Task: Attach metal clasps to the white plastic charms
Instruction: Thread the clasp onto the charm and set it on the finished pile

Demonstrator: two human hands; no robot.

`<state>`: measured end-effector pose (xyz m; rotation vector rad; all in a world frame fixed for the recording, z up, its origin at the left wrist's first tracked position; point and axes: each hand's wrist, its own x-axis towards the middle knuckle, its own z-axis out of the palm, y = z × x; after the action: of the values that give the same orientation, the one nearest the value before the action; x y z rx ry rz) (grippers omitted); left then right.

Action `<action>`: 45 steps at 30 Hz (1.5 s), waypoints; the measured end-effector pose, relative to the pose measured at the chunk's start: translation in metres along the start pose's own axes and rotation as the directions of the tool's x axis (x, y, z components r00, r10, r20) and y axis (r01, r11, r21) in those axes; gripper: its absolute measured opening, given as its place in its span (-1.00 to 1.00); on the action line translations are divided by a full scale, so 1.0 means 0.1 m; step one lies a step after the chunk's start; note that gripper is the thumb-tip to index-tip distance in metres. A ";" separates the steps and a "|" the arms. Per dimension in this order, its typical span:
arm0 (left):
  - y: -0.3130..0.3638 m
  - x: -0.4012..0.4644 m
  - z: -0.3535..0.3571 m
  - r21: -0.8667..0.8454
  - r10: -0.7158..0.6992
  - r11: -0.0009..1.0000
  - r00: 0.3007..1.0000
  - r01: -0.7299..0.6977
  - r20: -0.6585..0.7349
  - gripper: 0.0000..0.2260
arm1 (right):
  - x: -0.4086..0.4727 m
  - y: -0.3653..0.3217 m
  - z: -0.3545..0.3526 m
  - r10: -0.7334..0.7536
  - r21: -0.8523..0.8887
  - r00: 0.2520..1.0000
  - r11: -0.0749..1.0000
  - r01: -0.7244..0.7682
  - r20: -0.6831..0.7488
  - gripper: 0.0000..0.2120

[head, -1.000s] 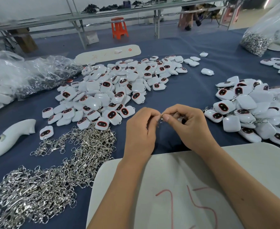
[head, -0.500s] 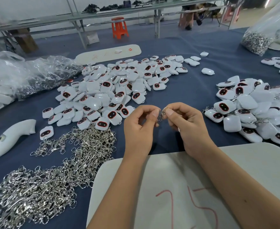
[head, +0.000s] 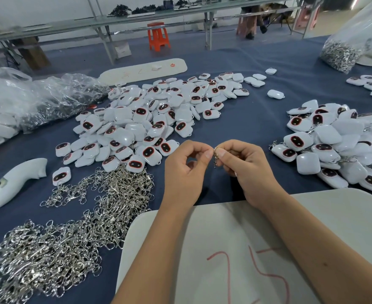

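Closest to the person lies a white board [head: 235,249] with red marks drawn on it, and both bare arms reach out over it. Just past the board's far edge, the left hand [head: 185,172] and the right hand [head: 246,170] meet above the blue table [head: 257,119]. Together they pinch one small metal clasp [head: 215,155] between their fingertips, and its little chain hangs down between the two hands. The fingers of both hands are curled in tight around it. I cannot tell if a charm is tucked inside the right hand. To the left of the board lies a big shiny heap of metal clasps [head: 66,233], spread over the cloth. Near it on the far left is a long white plastic piece [head: 11,183]. Further out sits a wide pile of white plastic charms [head: 150,119], many with dark faces ringed in red. A second pile of charms [head: 338,145] lies on the right side, and some of these have chains poking out. Behind the left pile are crinkled clear bags [head: 27,102]. Far back on the right is a clear bag of clasps [head: 342,51], and an orange stool [head: 158,36] stands on the floor.
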<state>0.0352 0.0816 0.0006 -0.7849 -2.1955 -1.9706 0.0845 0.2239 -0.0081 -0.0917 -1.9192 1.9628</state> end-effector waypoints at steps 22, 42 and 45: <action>-0.01 0.01 -0.02 0.054 0.031 0.998 0.999 -0.033 0.034 -0.92 | 0.00 0.01 -0.01 0.039 -0.040 0.999 0.998 -0.039 0.009 -0.86; -0.07 -0.02 0.10 0.281 0.164 0.951 0.982 -0.132 -0.094 -0.91 | -0.06 -0.05 0.09 -0.083 -0.292 0.996 0.954 0.074 -0.021 -0.81; -0.06 0.00 0.06 0.355 0.214 0.916 0.976 -0.188 -0.036 -0.91 | -0.06 -0.04 0.12 -0.115 -0.388 0.979 0.921 0.042 -0.167 -0.61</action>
<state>0.0342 0.0869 -0.0061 -0.8280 -2.2276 -1.4342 0.0870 0.2104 -0.0049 -0.2901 -2.1159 1.4471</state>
